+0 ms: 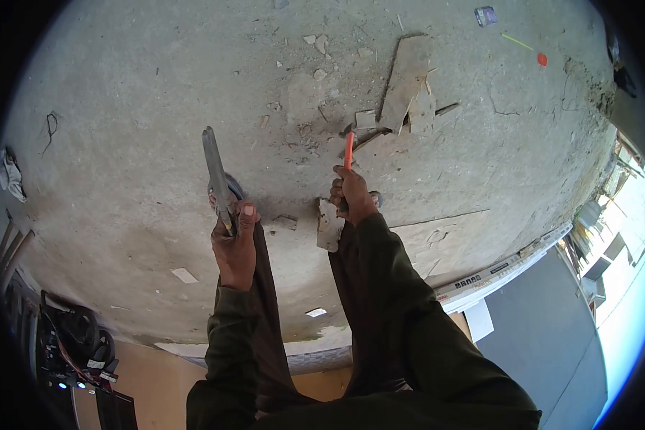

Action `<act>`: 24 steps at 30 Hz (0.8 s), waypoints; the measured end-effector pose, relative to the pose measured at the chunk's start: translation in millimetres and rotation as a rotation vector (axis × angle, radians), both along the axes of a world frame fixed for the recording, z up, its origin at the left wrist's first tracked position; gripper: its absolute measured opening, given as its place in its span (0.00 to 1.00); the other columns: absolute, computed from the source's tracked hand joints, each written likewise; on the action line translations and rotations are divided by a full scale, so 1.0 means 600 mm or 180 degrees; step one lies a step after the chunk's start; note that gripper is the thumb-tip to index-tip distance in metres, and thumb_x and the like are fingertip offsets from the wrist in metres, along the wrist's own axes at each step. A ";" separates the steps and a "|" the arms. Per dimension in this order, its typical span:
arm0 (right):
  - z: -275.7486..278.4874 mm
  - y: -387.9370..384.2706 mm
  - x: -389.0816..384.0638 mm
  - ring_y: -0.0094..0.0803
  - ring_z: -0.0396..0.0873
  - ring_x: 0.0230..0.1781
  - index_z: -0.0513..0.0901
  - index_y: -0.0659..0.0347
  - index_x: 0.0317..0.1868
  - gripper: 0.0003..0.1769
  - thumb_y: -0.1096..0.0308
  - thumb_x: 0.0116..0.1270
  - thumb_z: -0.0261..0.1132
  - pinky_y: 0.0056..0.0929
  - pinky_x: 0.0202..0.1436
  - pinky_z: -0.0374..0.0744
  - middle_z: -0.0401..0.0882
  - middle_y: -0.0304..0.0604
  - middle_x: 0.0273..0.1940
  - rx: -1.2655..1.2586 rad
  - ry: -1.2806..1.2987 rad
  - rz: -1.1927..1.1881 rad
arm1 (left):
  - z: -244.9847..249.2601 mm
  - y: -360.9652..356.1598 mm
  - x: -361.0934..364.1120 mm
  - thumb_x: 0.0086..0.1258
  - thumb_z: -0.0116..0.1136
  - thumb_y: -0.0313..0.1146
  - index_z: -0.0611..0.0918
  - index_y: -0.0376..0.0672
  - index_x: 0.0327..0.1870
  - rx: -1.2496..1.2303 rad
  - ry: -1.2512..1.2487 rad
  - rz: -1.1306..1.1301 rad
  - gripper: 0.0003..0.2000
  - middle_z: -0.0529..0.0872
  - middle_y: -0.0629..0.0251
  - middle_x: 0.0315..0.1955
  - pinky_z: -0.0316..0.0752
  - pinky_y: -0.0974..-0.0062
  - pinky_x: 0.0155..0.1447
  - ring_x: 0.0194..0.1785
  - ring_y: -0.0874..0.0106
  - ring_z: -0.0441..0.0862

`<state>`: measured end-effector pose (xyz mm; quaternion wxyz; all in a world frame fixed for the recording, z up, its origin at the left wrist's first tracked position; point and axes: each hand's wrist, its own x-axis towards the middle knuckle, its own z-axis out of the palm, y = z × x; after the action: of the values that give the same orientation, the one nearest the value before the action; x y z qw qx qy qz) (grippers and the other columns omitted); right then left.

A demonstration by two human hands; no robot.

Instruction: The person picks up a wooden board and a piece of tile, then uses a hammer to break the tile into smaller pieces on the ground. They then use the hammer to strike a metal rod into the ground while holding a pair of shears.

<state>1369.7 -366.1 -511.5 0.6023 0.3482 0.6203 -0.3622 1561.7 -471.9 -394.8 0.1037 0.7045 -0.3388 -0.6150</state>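
My left hand is closed round the lower end of a long, flat grey metal tool, which points up and away from me. My right hand grips the orange handle of a hammer; its dark head is at the far end, near a small grey chip and a thin dark strip on the floor. Just below my right hand lies a broken pale piece of board. Between my hands, nearer the left one, is a small flat fragment.
Broken boards lie on the concrete floor beyond my right hand, with scattered rubble. A motorcycle stands at the lower left. Long white boxes lie at the lower right. A purple packet is far right.
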 end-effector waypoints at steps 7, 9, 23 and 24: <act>0.017 -0.025 -0.013 0.20 0.59 0.15 0.65 0.52 0.32 0.09 0.59 0.66 0.53 0.24 0.15 0.57 0.56 0.27 0.19 -0.0513 -0.0142 0.0147 | -0.001 0.003 0.004 0.67 0.58 0.47 0.81 0.41 0.42 0.0060 -0.0032 0.0062 0.17 0.80 0.71 0.27 0.59 0.85 0.19 0.17 0.86 0.65; 0.018 -0.021 -0.010 0.20 0.59 0.15 0.67 0.54 0.34 0.08 0.60 0.66 0.53 0.25 0.15 0.59 0.57 0.28 0.19 -0.0232 0.0094 0.0023 | -0.003 -0.003 0.001 0.67 0.58 0.47 0.81 0.40 0.42 0.0093 -0.0143 0.0061 0.17 0.80 0.71 0.27 0.59 0.85 0.19 0.17 0.86 0.65; 0.004 -0.041 0.019 0.16 0.56 0.13 0.68 0.53 0.42 0.04 0.68 0.67 0.52 0.21 0.14 0.57 0.56 0.26 0.18 -0.0493 -0.0966 -0.1035 | 0.002 -0.002 -0.003 0.66 0.61 0.41 0.81 0.39 0.40 0.0273 0.0075 0.0324 0.13 0.79 0.71 0.31 0.71 0.80 0.43 0.35 0.79 0.75; 0.008 -0.043 0.049 0.18 0.55 0.13 0.67 0.53 0.39 0.02 0.69 0.67 0.51 0.22 0.15 0.57 0.54 0.26 0.18 -0.0510 -0.0842 -0.0928 | 0.002 0.002 -0.001 0.66 0.61 0.42 0.81 0.39 0.40 0.0278 0.0074 0.0210 0.14 0.79 0.71 0.31 0.71 0.80 0.42 0.34 0.80 0.75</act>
<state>1399.1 -391.9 -506.5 0.6455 0.4297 0.4481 -0.4448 1561.1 -471.0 -393.5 0.0969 0.7119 -0.2871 -0.6336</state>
